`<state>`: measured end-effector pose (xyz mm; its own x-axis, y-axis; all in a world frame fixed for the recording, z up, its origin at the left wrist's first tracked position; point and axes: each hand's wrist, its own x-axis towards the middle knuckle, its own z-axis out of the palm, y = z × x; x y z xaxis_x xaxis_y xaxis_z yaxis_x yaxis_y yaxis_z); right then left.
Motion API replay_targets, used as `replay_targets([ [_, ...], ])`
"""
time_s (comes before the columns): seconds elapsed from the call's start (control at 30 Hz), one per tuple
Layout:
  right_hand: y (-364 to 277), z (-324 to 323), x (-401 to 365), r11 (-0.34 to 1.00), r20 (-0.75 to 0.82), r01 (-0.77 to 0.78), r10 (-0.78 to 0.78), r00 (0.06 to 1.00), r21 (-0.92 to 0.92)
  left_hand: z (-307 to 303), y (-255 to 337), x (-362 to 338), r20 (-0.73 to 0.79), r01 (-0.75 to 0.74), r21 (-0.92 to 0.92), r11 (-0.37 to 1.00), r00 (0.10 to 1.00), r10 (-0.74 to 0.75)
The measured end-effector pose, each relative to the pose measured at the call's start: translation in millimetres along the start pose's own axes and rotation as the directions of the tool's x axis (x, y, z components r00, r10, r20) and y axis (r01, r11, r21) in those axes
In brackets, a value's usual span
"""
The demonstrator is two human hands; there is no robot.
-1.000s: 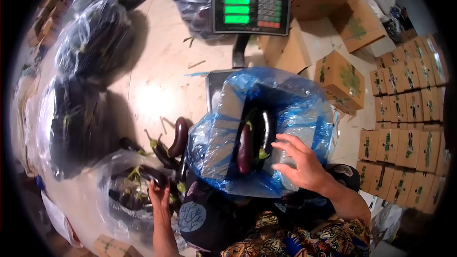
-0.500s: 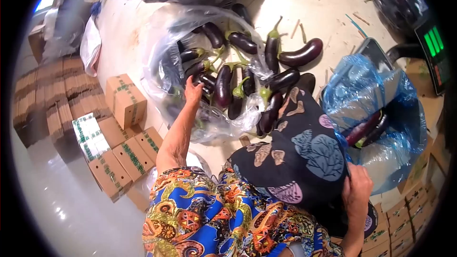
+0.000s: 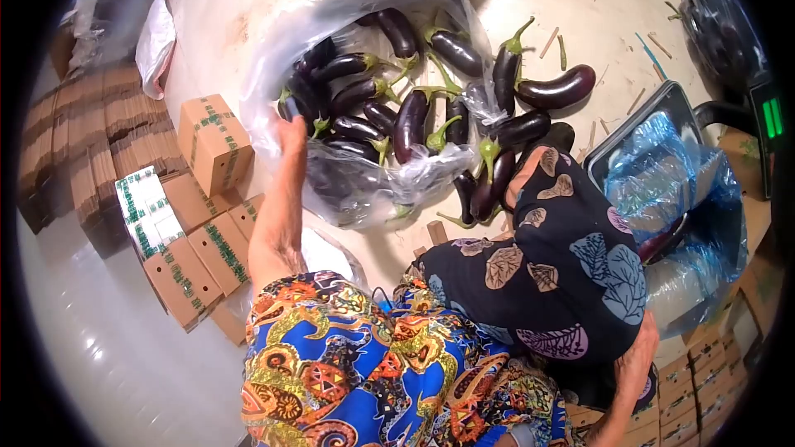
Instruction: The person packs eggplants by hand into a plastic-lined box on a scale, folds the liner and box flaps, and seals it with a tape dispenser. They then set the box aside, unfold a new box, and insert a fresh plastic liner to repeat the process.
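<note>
A large clear plastic bag (image 3: 356, 207) lies open on the floor, filled with dark purple eggplants (image 3: 410, 124) with green stems. My left hand (image 3: 291, 134) is at the bag's left rim, closed on the plastic, its fingertips partly hidden beside the leftmost eggplants. More eggplants lie outside the bag on its right, among them a curved one (image 3: 559, 89). On my bent knee, in dark leaf-print trousers (image 3: 571, 281), my right hand (image 3: 636, 356) rests with its fingers laid along the cloth, holding nothing.
To the right, a blue plastic bag (image 3: 696, 240) with eggplant inside lies against a scale (image 3: 650, 116) with a green-lit display (image 3: 772, 117). Cardboard boxes (image 3: 217, 145) and stacked flat cartons (image 3: 91, 145) stand left. Another bag of eggplants (image 3: 720, 25) sits at upper right.
My left hand has moved left from over the eggplants to the bag's rim, and the bag's mouth is wider. My right hand has shifted slightly down and right with the knee; the view has shifted.
</note>
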<state>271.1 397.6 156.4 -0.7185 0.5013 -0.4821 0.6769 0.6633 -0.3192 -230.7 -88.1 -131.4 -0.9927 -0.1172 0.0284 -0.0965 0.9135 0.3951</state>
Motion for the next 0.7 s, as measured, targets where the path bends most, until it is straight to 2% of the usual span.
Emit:
replay_targets([
  [0.03,0,1,0,1.0,-0.009,-0.015,0.015,1.0,0.021,-20,10,6,-0.075,-0.013,0.037,0.999,0.997,0.016],
  [0.1,-7,0,8,0.984,0.002,-0.065,0.065,0.998,0.165,-55,40,14,-0.188,-0.259,-0.003,0.966,0.949,0.254],
  [0.17,-1,-2,1,0.998,0.074,-0.054,0.052,0.996,0.025,-83,56,25,-0.204,-0.326,0.106,0.939,0.917,0.342],
  [0.2,7,1,-1,0.997,0.078,-0.057,0.054,0.995,0.044,-95,70,24,-0.237,-0.34,0.118,0.933,0.903,0.359],
  [0.23,17,5,-5,0.996,0.083,-0.059,0.053,0.995,0.065,-98,67,23,-0.218,-0.31,0.145,0.94,0.917,0.335],
  [0.27,32,10,-15,0.997,0.102,-0.058,0.063,0.993,-0.05,-101,64,24,-0.199,-0.279,0.171,0.945,0.929,0.311],
  [0.3,37,13,-18,0.995,0.091,-0.062,0.068,0.994,-0.074,-102,61,25,-0.179,-0.25,0.196,0.948,0.941,0.286],
  [0.33,42,16,-21,0.993,0.079,-0.067,0.075,0.994,-0.098,-86,31,32,-0.2,-0.273,0.251,0.929,0.924,0.326],
  [0.37,44,16,-19,0.991,0.096,-0.085,0.095,0.991,-0.099,-84,33,26,-0.05,-0.259,0.238,0.936,0.959,0.279],
  [0.4,45,16,-16,0.989,0.114,-0.104,0.115,0.987,-0.102,-69,22,26,0.026,-0.258,0.04,0.965,0.966,0.257],
  [0.43,46,14,-13,0.987,0.164,-0.137,0.149,0.975,-0.085,-52,12,23,0.194,-0.13,-0.002,0.992,0.973,0.128],
  [0.47,43,13,-12,0.984,0.168,-0.159,0.171,0.971,-0.081,-23,-13,26,0.255,-0.097,-0.045,0.994,0.961,0.105],
  [0.5,41,13,-11,0.98,0.172,-0.18,0.192,0.966,-0.078,-17,12,6,0.214,-0.195,0.153,0.969,0.964,0.16],
  [0.53,33,13,-14,0.978,0.128,-0.191,0.201,0.971,-0.087,3,12,1,0.212,-0.176,0.169,0.97,0.967,0.138],
  [0.57,33,13,-17,0.973,0.115,-0.208,0.218,0.969,-0.097,20,13,-5,0.206,-0.116,0.225,0.967,0.976,0.069],
  [0.63,37,13,-23,0.963,0.117,-0.242,0.255,0.96,-0.114,32,46,-30,0.078,0.007,0.449,0.893,0.996,-0.047],
  [0.67,43,14,-27,0.956,0.126,-0.268,0.282,0.951,-0.117,43,55,-34,-0.007,0.049,0.51,0.859,0.999,-0.053],
  [0.7,48,15,-30,0.948,0.135,-0.294,0.309,0.941,-0.121,41,57,-31,0.025,0.105,0.464,0.879,0.991,-0.132],
])
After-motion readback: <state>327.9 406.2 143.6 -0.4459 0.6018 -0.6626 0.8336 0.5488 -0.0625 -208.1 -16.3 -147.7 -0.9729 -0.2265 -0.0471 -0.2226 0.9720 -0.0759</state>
